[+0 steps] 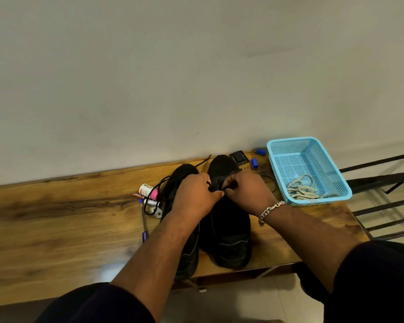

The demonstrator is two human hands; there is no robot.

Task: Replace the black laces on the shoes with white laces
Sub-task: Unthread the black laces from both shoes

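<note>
Two black shoes stand side by side on the wooden table (pixel 56 220), toes toward the wall: the left shoe (pixel 187 250) and the right shoe (pixel 229 234). My left hand (pixel 196 197) and my right hand (pixel 245 192) meet over the right shoe's lacing area, fingers curled and pinching the black lace (pixel 216 186) there. A loose length of black lace (pixel 159 185) trails off to the left, over the left shoe and onto the table. White laces (pixel 301 190) lie bundled in the light blue basket (pixel 278 145) at the right.
Left of the shoes lie a pink-capped tube (pixel 148 191), a blue pen (pixel 144 220) and small items. Two blue caps (pixel 254 163) and a dark square object (pixel 238 157) sit near the wall. A black metal frame (pixel 383 183) stands right of the table.
</note>
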